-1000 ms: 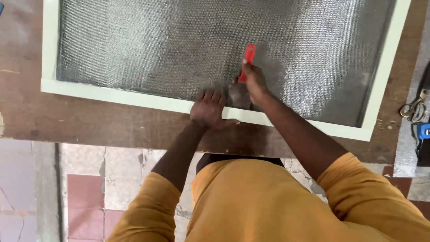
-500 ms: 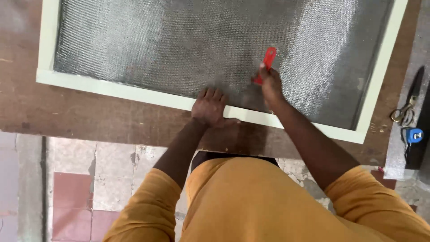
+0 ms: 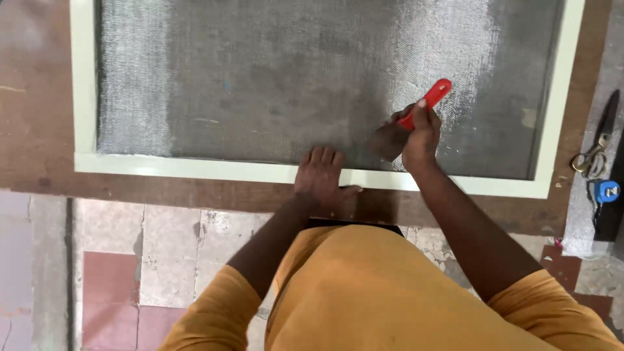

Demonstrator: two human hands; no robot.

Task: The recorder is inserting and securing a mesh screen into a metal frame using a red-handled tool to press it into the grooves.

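Worn brown wooden boards (image 3: pixel 39 130) make up the work surface in the head view, with a floor of pale and reddish square tiles (image 3: pixel 110 273) showing below its near edge. Lying flat on the boards is a large rectangular pale green wooden frame (image 3: pixel 195 170) filled with grey woven wire mesh (image 3: pixel 260 78). The person's left hand (image 3: pixel 320 175) rests palm down on the frame's near rail, its fingers (image 3: pixel 318 156) spread flat and released, the tips reaching just over the rail's inner edge onto the mesh and gripping nothing. The right hand (image 3: pixel 419 140) sits on the mesh just beyond that same rail, to the right of the left fingers and close beside them. Its fingers (image 3: pixel 422 117) are clenched around the red plastic handle of a small scraper-like tool (image 3: pixel 429 101); the handle sticks out past the fingertips, up and to the right, while the dark lower end of the tool lies against the mesh just left of the knuckles, too blurred to tell its shape. Well to the right of both hands, past the frame's right rail, a pair of metal scissors (image 3: pixel 595 146) lies on a grey strip, with a small blue object (image 3: pixel 609 190) just below them. Orange sleeves and an orange shirt (image 3: pixel 364 292) fill the bottom of the view.
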